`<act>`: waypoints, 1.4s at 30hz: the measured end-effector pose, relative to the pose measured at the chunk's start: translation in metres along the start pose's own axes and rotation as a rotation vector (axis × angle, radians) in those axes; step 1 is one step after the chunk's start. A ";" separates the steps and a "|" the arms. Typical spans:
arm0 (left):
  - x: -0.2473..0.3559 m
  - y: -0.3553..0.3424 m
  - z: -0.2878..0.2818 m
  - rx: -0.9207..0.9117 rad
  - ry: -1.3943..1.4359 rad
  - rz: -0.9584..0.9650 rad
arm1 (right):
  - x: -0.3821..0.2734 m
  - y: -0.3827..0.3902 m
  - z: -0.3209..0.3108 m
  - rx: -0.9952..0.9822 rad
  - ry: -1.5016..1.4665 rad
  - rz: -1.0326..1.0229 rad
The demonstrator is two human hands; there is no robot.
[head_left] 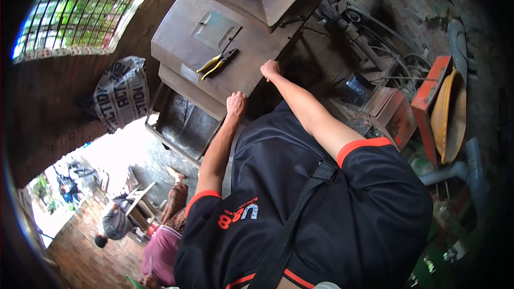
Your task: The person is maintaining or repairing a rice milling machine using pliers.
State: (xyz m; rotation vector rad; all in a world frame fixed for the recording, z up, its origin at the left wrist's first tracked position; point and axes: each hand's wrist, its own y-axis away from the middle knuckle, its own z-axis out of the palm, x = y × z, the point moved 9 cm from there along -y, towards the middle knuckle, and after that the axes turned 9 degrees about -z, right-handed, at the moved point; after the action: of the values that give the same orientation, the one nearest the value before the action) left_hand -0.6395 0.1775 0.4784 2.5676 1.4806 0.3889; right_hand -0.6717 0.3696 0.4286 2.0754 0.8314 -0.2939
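Metal casing dead ahead, left hand and right hand curled by its edge, can't tell if they're gripping; any jolt could send those pliers on top sliding.

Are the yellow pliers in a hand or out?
Out: the yellow pliers lie on the brown metal surface, apart from the left hand and right hand.

the pliers show dull, dark metal and glossy, plastic-looking yellow handles; the bench is matt, scuffed brown sheet metal. the shirt is smooth cloth with a soft sheen, the strap matt webbing, the sack crinkled plastic.
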 end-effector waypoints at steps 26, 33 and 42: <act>-0.004 0.016 0.002 0.052 -0.021 -0.134 | -0.017 0.005 0.002 -0.158 0.235 -0.031; 0.006 0.012 -0.003 0.036 -0.030 0.084 | -0.061 0.037 -0.005 0.182 0.809 -0.837; -0.003 0.009 -0.012 -0.125 0.041 -0.034 | -0.063 0.040 0.003 0.179 0.911 -1.007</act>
State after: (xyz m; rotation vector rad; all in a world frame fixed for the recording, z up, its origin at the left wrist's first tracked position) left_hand -0.6373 0.1710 0.4919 2.4484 1.4621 0.5156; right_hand -0.6928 0.3221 0.4826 1.7291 2.4555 0.0950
